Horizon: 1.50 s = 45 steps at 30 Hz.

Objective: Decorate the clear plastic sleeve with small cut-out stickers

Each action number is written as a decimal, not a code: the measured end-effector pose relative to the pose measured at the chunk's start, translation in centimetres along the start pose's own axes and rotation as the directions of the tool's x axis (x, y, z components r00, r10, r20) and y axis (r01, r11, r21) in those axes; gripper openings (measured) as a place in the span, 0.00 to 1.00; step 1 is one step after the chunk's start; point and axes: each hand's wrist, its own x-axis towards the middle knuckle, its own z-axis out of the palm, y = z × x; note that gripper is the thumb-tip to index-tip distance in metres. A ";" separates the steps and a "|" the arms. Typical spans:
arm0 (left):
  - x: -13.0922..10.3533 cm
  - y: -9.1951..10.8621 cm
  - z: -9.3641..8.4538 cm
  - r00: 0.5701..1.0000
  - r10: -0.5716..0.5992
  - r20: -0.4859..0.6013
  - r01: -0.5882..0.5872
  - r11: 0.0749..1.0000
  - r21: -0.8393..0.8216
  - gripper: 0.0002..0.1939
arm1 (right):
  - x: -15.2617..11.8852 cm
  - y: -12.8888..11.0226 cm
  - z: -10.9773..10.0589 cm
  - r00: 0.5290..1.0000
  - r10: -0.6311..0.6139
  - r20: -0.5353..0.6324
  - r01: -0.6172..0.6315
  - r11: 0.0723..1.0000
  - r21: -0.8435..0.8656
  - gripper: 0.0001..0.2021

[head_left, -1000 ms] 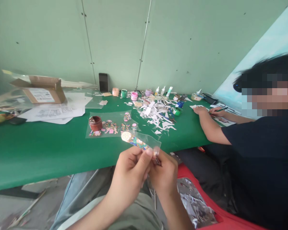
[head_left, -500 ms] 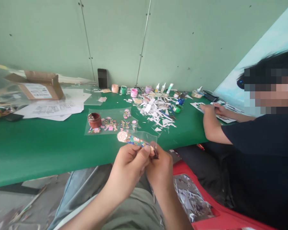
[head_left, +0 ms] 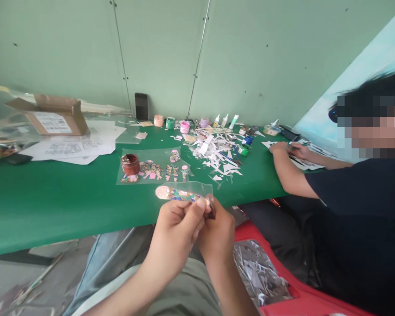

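Observation:
My left hand (head_left: pixel 176 230) pinches a painted clear plastic piece (head_left: pixel 181 194) between thumb and fingers. The piece has a peach rounded end at the left, a multicoloured pattern along its length and a clear margin. Close against it, my right hand (head_left: pixel 217 232) is closed around what look like dark-handled scissors (head_left: pixel 212 212), mostly hidden by the fingers. Both hands meet above my lap, in front of the table edge. Beyond them, a clear sheet (head_left: pixel 158 154) bears small painted cut-outs (head_left: pixel 151 170) and a reddish-brown paint jar (head_left: pixel 131 165).
White scraps (head_left: pixel 213 151) are heaped on the green table (head_left: pixel 69 197). Paint jars (head_left: pixel 184 127), glue bottles (head_left: pixel 224 120) and a phone (head_left: pixel 141 106) stand along the wall. A cardboard box (head_left: pixel 57 116) is at left. At right sits a co-worker (head_left: pixel 355 197), beside a red chair (head_left: pixel 266 245) holding clear scraps.
The painted plastic piece and both my hands have shifted slightly left. The co-worker's hands have moved slightly at the paper. Grips look the same.

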 end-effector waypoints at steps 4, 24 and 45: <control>-0.1 -0.2 -0.1 1.000 -0.008 -0.015 0.008 0.999 0.031 0.29 | 0.1 0.1 0.0 1.000 -0.020 0.011 0.020 1.000 -0.001 0.13; 0.2 -0.2 0.2 0.999 0.021 0.030 -0.023 0.998 0.063 0.25 | 0.5 0.0 -0.3 0.999 -0.038 0.008 0.038 0.999 -0.010 0.11; 0.4 0.1 -1.0 0.988 -0.012 0.156 0.005 0.999 0.043 0.21 | 1.2 1.1 -1.5 0.960 -0.092 0.266 0.061 0.991 0.121 0.11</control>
